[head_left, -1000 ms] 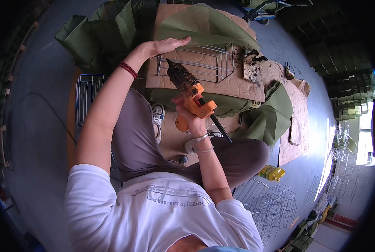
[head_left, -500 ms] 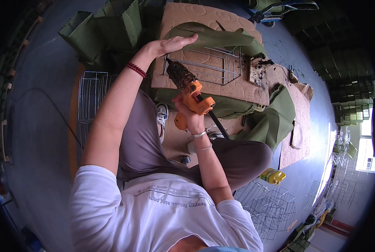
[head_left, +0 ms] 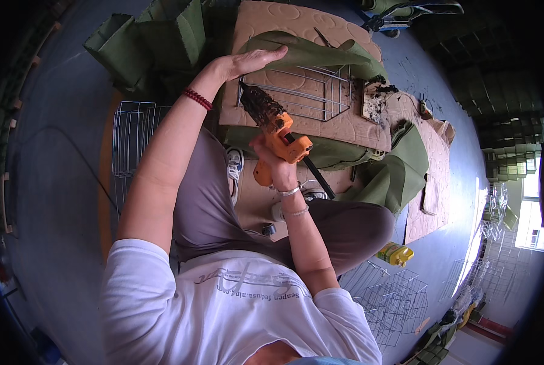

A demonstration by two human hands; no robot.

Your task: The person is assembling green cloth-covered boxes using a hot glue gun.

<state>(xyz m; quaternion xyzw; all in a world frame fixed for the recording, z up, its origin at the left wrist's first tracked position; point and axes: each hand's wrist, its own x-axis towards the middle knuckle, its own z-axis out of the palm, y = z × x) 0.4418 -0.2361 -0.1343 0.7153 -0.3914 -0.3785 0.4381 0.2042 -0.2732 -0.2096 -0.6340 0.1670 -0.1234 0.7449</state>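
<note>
My right hand (head_left: pixel 278 172) is wrapped round the grip of an orange glue gun (head_left: pixel 289 148). Dark residue coats its front end, and a black glue stick (head_left: pixel 319 178) juts from its back. The nozzle points up and left, by the left end of a wire frame (head_left: pixel 311 91), below my left hand. Stretched out flat, my left hand (head_left: pixel 253 62) rests against a dark green fabric sheet (head_left: pixel 320 56), which folds over the frame's far side. Whether the nozzle touches the wire or the fabric cannot be made out.
Patterned cardboard (head_left: pixel 363 135) lies under the frame. A blackened wooden block (head_left: pixel 372 109) sits at its right. Green fabric boxes (head_left: pixel 122 52) stand far left, wire frames (head_left: pixel 132 137) nearer. To the right are draped green fabric (head_left: pixel 400 176), a yellow bottle (head_left: pixel 395 254) and more wire frames (head_left: pixel 393 304).
The glue gun has shifted very slightly, its nozzle edging up and left along the frame's end. My left hand stays almost in place against the fabric.
</note>
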